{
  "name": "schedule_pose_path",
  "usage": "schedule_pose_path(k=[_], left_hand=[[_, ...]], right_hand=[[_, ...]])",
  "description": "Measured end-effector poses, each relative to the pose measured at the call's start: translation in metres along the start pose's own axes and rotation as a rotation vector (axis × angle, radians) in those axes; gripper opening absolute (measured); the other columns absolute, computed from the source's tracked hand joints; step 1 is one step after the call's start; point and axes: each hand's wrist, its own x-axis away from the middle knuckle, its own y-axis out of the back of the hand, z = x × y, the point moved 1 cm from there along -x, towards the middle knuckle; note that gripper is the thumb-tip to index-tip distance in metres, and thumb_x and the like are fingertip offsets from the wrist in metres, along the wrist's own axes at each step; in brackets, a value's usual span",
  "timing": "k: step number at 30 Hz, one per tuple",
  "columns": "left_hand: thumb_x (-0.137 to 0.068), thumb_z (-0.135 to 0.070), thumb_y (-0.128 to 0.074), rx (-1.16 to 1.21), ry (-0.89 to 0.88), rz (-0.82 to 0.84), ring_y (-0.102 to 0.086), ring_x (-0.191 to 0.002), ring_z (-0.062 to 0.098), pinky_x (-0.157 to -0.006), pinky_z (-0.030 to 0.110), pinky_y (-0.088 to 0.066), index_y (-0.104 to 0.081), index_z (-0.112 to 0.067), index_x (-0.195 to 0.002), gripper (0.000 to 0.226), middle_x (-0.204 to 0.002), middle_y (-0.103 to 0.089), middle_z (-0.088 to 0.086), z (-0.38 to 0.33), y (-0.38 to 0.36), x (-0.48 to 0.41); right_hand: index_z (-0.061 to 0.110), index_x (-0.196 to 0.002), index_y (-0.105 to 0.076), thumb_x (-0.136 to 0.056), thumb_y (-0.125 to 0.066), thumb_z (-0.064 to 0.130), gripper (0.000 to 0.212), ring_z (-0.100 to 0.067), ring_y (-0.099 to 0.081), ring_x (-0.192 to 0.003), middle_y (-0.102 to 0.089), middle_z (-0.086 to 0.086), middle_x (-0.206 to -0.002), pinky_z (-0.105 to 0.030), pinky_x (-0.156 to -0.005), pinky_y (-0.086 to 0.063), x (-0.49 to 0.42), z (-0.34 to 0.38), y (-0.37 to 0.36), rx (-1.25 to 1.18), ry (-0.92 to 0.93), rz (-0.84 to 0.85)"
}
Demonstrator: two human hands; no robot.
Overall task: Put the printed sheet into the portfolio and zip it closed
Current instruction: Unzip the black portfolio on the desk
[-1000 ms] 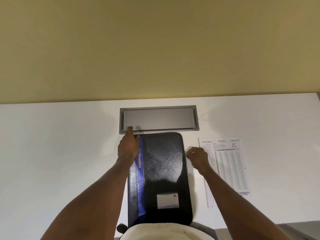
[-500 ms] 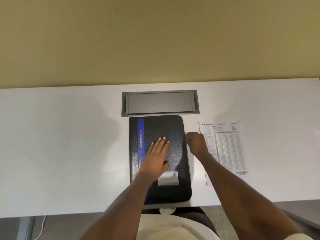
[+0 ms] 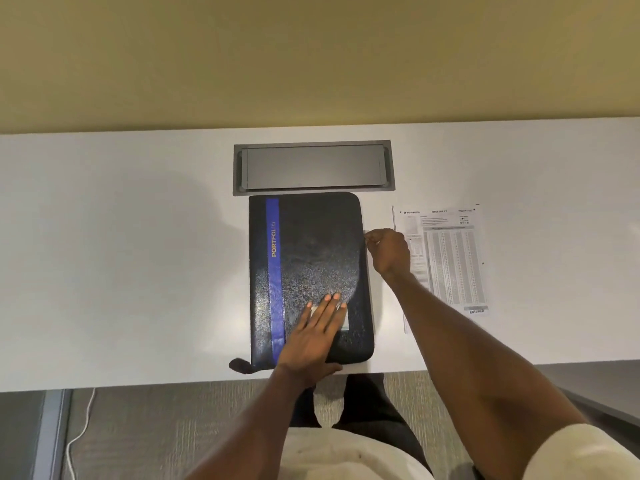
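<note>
The portfolio (image 3: 311, 244) lies shut on the white desk (image 3: 121, 271). The left hand (image 3: 313, 336), a second ago at its far left corner, now presses flat on the lower cover, fingers straight, steadying it. The right hand (image 3: 389, 251) pinches what looks like the zip pull (image 3: 365, 234) on the right edge (probably unzipping). The printed sheet (image 3: 450, 258) waits just right, not yet in.

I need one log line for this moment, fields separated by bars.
left hand: flat on portfolio | right hand: pinching zip pull at right edge | printed sheet: on desk, outside portfolio
</note>
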Motion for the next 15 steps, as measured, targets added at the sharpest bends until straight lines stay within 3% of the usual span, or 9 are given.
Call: schedule_pose_path(k=[15], left_hand=[[-0.082,-0.068,-0.063,-0.085,0.003,0.024,0.020,-0.156,0.021,-0.128,0.046,0.004,0.013,-0.014,-0.161,0.123,-0.170,0.019,0.006,0.002,0.007,-0.006]], right_hand=[[0.020,-0.112,-0.077,-0.100,-0.060,0.023,0.021,-0.029,-0.070,-0.107,-0.075,-0.003,-0.117,-0.035,-0.088,-0.052,0.032,-0.014,-0.001,0.082,0.046,-0.080]])
